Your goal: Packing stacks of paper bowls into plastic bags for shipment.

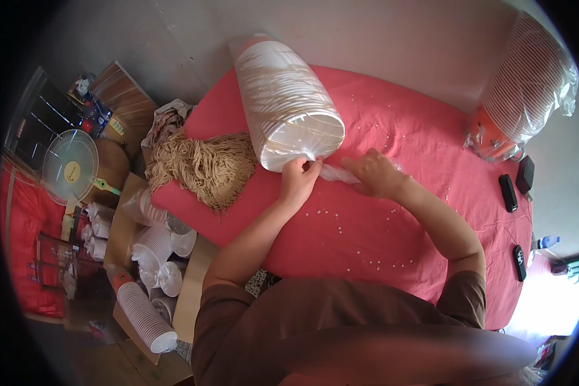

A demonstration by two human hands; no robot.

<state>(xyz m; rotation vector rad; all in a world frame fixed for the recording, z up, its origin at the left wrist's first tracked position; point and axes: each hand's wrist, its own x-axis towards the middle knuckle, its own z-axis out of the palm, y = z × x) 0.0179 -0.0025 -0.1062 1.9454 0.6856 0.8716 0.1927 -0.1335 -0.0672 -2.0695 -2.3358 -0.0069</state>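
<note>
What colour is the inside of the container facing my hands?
White; the container shows best in the head view.

- One head-worn fisheye view, the left of a side-by-side pair, looks from above the near edge of the table [379,235].
- It faces down and forward, upright, with the person's shirt [341,315] low and the wall [379,38] beyond the far edge at top.
- Left hand [297,183] and right hand [378,175] show close, near its middle.
- Its wide sweep passes the left and right edges.
</note>
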